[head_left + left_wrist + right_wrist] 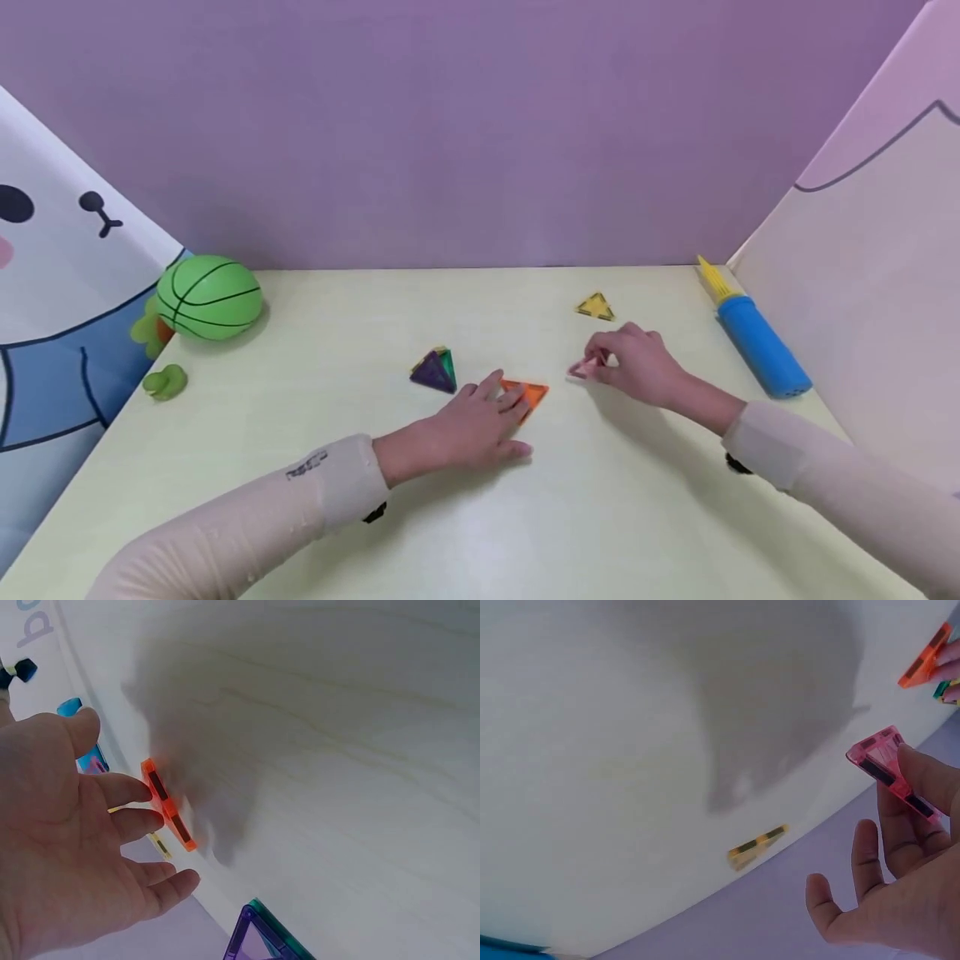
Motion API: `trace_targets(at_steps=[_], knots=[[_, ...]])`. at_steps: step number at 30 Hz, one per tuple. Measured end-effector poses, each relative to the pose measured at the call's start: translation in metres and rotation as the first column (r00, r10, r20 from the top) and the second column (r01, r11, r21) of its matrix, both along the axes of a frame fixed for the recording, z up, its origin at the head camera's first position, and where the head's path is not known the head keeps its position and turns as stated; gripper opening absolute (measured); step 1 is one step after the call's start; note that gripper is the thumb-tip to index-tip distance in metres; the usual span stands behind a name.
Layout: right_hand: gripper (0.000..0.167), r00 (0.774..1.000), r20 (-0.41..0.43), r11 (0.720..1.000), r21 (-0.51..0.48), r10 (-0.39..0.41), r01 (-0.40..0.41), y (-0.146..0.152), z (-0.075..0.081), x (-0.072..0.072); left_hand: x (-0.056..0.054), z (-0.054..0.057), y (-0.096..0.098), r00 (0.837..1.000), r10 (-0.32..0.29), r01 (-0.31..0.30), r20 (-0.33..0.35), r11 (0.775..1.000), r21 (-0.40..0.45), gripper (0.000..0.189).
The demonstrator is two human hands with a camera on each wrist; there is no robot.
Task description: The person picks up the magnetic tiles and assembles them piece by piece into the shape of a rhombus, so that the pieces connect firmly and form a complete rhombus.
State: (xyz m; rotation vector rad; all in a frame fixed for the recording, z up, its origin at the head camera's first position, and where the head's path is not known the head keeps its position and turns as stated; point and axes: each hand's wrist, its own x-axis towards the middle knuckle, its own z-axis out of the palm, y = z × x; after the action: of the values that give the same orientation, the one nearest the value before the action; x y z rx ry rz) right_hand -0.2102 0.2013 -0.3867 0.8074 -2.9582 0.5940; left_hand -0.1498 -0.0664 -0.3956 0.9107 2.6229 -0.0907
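My right hand (pixel 637 367) pinches a pink triangular magnetic tile (pixel 881 761) between thumb and fingers, a little right of the orange one; its ring and little fingers stand away from the tile. On the table, an orange triangular magnetic tile (pixel 537 392) lies under the fingertips of my left hand (pixel 468 429). That hand's fingers are spread and loosely bent, thumb apart, as the left wrist view also shows. Just beyond the left hand stands a small pyramid of purple and green triangular tiles (pixel 435 372). A yellow triangular tile (pixel 596 307) lies flat beyond the right hand.
At the far left sit a green ball (pixel 210 297) with black lines and a small green toy (pixel 165 382). A blue hand pump (pixel 763 346) with a yellow nozzle lies along the right edge. A purple wall (pixel 480 133) rises behind the table.
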Motion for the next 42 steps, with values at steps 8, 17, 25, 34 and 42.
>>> trace_targets(at_steps=[8, 17, 25, 34, 42], knots=[[0.008, 0.996, -0.071, 0.998, -0.031, 0.046, -0.049, -0.038, -0.008, -0.027, 0.001, -0.002, -0.003, 1.000, -0.015, 0.015, 0.001, 1.000, 0.012, 0.073], [0.010, 0.997, -0.044, 0.998, -0.019, 0.062, -0.063, -0.056, -0.011, -0.034, 0.000, -0.001, -0.001, 1.000, -0.004, 0.003, 0.030, 0.999, 0.033, 0.072], [0.008, 0.998, 0.005, 0.997, -0.025, 0.068, -0.068, -0.057, -0.015, -0.030, -0.001, 0.000, 0.001, 1.000, -0.006, 0.006, 0.013, 1.000, 0.000, 0.073], [0.007, 0.995, 0.047, 0.995, -0.046, 0.088, -0.086, -0.061, -0.015, -0.023, 0.000, 0.002, 0.002, 0.999, 0.021, -0.021, 0.025, 1.000, 0.000, 0.072], [0.007, 0.989, 0.109, 0.993, -0.072, 0.099, -0.091, -0.062, -0.016, -0.018, 0.000, 0.002, 0.003, 1.000, 0.012, -0.012, 0.012, 1.000, -0.006, 0.073]])
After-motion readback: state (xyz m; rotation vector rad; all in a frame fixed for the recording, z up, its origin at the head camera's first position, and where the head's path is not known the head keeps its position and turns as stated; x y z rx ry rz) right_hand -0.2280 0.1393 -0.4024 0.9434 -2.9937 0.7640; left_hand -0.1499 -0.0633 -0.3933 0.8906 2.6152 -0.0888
